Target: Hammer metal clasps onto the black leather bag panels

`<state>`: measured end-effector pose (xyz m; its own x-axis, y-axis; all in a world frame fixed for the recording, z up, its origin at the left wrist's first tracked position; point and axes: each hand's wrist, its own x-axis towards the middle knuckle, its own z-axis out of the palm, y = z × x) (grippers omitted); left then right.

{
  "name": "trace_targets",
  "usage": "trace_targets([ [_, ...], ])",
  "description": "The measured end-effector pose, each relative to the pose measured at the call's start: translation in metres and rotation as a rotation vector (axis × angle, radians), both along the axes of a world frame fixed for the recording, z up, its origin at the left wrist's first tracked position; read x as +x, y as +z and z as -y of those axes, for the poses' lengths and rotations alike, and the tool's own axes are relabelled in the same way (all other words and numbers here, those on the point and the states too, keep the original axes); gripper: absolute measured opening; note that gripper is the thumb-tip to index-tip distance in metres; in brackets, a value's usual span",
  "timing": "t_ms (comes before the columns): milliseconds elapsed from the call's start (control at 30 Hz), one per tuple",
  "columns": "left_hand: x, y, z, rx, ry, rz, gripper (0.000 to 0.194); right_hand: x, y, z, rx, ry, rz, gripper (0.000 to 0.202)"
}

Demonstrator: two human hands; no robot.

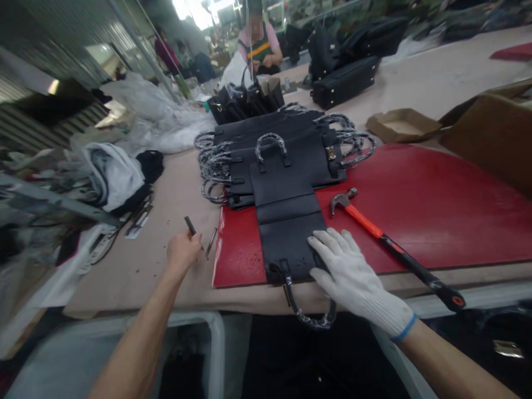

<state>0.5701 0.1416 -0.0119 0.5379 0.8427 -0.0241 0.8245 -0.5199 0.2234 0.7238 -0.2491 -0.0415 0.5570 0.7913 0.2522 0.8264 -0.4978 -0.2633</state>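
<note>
My left hand (183, 252), bare, is closed around a short dark metal rod (190, 225) over the beige table, left of the red mat. A second thin metal rod (211, 243) lies just right of it. My right hand (347, 269), in a white knitted glove, rests with fingers spread on the right edge of a black leather panel (286, 238). The panel's plastic-wrapped handle (310, 321) hangs over the table's front edge. Behind lies a pile of black panels (286, 149) with wrapped handles. A claw hammer (382, 238) with an orange and black handle lies right of the panel.
The red mat (436, 205) extends to the right. A shallow cardboard tray (402, 126) and a larger brown box (494, 138) stand behind it. Black bags (344, 83) are farther back, and a person (260, 47) sits across the table. White containers (218, 349) stand below the front edge.
</note>
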Motion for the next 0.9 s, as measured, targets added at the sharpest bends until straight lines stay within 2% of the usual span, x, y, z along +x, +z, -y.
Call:
trace_targets([
  [33, -0.003, 0.002, -0.007, 0.040, 0.015, -0.111, 0.032, 0.001, -0.003, 0.000, 0.009, 0.004, 0.020, 0.057],
  [100, -0.006, 0.005, -0.015, 0.047, 0.038, -0.201, 0.034, 0.005, -0.009, 0.001, 0.031, 0.014, 0.059, 0.056],
  [333, 0.007, 0.007, -0.007, 0.079, -0.026, -0.165, 0.034, 0.015, -0.028, -0.001, 0.102, 0.042, 0.183, 0.054],
  [500, 0.023, 0.002, 0.001, -0.064, -0.150, -0.136, 0.025, 0.016, -0.029, -0.001, 0.097, 0.046, 0.227, 0.053],
  [700, 0.038, -0.008, 0.003, -0.151, -0.108, -0.084, 0.009, 0.016, -0.032, -0.003, 0.097, 0.032, 0.225, 0.053],
  [900, 0.031, 0.008, 0.011, -0.228, -0.074, 0.129, 0.008, 0.006, -0.014, -0.002, 0.025, 0.015, 0.123, 0.053],
])
